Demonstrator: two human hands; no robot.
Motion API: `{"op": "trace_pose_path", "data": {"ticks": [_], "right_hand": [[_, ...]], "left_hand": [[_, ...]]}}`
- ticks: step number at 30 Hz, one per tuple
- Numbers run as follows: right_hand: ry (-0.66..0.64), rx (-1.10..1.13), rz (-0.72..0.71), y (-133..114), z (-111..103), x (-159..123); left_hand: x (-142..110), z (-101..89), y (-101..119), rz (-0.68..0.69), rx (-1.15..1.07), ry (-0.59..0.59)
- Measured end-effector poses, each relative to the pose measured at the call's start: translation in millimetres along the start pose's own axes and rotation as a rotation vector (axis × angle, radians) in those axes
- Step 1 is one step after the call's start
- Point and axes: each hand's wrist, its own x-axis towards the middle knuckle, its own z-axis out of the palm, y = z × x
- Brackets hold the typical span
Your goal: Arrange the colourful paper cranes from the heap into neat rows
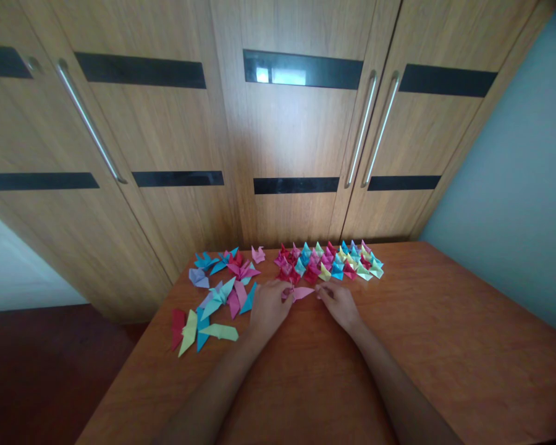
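Head | left hand (271,306) pinches pink paper (304,293) | right hand (339,304) at its tip, grip unclear | table (426,327) reaches right wall (514,198)

Tabletop (445,321), with open surface right of the right hand (336,301) and between the forearms (227,377). A pink paper piece (303,293) occupies the gap between the hands. Close-set paper rows (337,269), backed by the wardrobe (287,136), obstruct forward passage; scattered folded pieces (217,300) crowd the left hand's (269,303) outer side.
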Motion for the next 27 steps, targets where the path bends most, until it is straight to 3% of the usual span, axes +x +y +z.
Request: {"op": "trace_pose_path", "data": {"ticks": [14, 20, 27], "right_hand": [[-0.008, 0.012, 0.013, 1.2, 1.7, 0.5], [-0.007, 0.003, 0.014, -1.0, 0.6, 0.2], [-0.001, 0.0, 0.004, 0.7, 0.3, 0.3]], "left_hand": [[7.4, 3.7, -8.7, -0.038, 0.004, -0.033], [6.1, 5.3, -10.5, -0.021, -0.011, 0.01], [-2.3, -8.5, -8.8, -0.016, -0.019, 0.064]]}}
